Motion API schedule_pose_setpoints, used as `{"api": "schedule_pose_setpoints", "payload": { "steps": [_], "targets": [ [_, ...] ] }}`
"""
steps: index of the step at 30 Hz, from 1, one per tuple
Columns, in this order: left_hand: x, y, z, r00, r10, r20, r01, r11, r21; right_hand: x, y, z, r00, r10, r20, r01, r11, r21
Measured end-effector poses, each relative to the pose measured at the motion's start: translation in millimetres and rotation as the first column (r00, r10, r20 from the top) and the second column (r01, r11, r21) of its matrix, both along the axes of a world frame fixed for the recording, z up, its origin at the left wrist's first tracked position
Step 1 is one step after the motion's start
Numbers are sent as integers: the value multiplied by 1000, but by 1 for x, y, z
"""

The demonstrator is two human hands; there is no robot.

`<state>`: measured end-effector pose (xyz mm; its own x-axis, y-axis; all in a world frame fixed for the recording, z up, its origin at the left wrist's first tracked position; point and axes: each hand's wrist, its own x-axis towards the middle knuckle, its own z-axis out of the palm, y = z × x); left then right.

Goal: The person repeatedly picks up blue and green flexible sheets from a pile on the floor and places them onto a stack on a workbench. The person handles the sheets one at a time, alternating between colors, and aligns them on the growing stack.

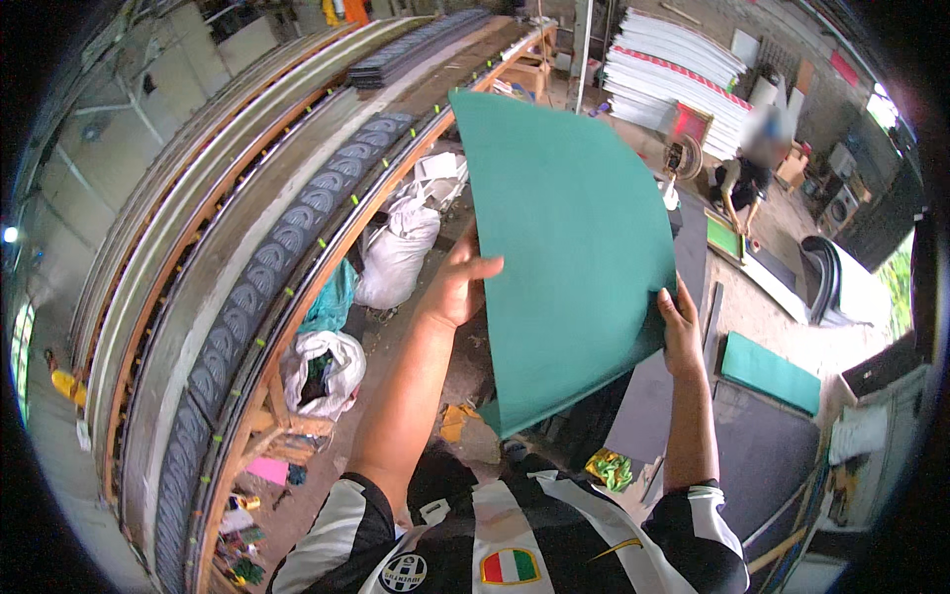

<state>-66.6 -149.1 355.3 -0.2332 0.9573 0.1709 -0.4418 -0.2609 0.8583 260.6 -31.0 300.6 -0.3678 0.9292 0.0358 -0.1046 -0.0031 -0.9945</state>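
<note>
A large green sheet [574,238] with a smooth, matt face is held up in front of me. Its left edge looks straight, while the far right side appears curved. My left hand [461,280] grips the left edge, its thumb lying on the face and its other fingers hidden behind. On the right edge, my right hand [680,325] is closed with the thumb in front and most fingers out of sight. The sheet is tilted and hides part of the floor beyond it.
On my left runs a long table [327,223] bearing dark patterned strips [267,247]. White sacks [401,247] stand below it. To the right lie a green pad [770,372] and dark sheets [757,445]. Another person [747,183] works near stacked white sheets [668,74].
</note>
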Motion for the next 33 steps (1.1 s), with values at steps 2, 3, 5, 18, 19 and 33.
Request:
{"api": "schedule_pose_setpoints", "payload": {
  "steps": [2,3,5,18,19,33],
  "targets": [
    [-6,20,15,995,-39,91,42,999,-27,-5,-13,10,976,-147,162,137,988,73],
    [-2,26,26,997,-33,67,38,997,-72,-3,-21,17,945,-209,251,176,973,146],
    [-10,42,16,998,-54,-17,52,993,-110,-2,-31,12,847,-345,405,279,936,213],
    [-27,90,-52,775,-510,372,610,758,-232,-61,-153,103,516,-654,553,570,745,348],
    [-25,93,-53,766,-509,392,620,745,-246,-60,-154,103,486,-660,573,582,733,351],
    [-22,317,-368,790,-570,225,579,575,-578,-64,15,-227,470,-653,594,795,606,38]
  ]
}}
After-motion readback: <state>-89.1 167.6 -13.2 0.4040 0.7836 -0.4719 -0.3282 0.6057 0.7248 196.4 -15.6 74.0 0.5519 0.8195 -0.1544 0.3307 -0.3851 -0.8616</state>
